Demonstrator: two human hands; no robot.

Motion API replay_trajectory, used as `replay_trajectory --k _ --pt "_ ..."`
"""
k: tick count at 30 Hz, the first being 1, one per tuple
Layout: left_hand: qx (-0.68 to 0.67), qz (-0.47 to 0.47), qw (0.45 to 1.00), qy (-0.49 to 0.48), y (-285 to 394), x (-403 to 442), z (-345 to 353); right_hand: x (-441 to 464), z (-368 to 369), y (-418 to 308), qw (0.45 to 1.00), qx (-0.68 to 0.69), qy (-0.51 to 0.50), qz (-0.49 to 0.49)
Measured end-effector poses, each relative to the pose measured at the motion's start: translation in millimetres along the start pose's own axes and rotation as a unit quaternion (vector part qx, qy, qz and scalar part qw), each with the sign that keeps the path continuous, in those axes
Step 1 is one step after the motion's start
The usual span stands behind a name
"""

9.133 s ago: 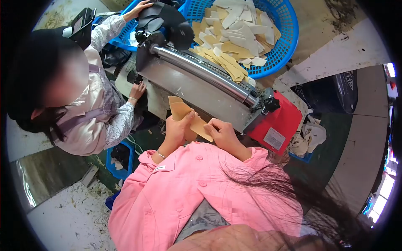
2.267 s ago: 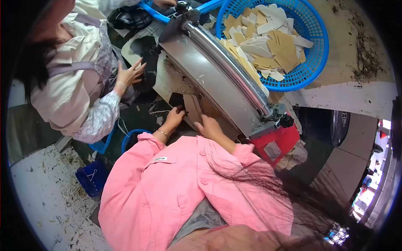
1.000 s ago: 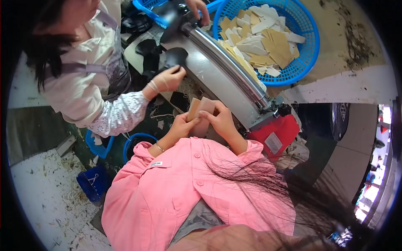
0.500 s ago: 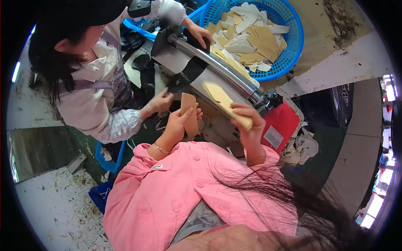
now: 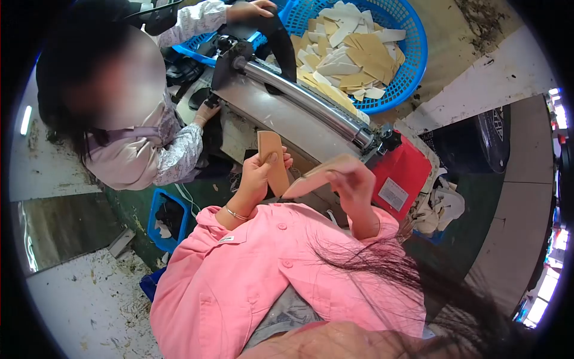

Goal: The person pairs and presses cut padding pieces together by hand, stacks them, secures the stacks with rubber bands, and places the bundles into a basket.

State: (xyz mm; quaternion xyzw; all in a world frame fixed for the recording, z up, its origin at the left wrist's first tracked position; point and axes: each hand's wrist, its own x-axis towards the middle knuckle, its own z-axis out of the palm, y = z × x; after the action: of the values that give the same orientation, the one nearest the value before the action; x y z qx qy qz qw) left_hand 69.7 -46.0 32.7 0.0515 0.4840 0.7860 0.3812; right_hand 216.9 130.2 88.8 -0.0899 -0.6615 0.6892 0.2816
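Right above the pink jacket, a tan strip sat pinched in the left hand, thumb across its face and fingers curled behind. The right hand had a paler piece nipped between thumb and bent fingers, kinda slanted. Just beyond was a machine with a shiny roller, then a blue basket heaped with cut pieces. A co-worker was off to the left.
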Motion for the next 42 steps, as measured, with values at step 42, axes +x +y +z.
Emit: replay_trajectory --k 42 --pt "0.001 -0.100 0.992 0.078 -1 11 -29 38 26 107 0.908 -0.279 0.032 0.311"
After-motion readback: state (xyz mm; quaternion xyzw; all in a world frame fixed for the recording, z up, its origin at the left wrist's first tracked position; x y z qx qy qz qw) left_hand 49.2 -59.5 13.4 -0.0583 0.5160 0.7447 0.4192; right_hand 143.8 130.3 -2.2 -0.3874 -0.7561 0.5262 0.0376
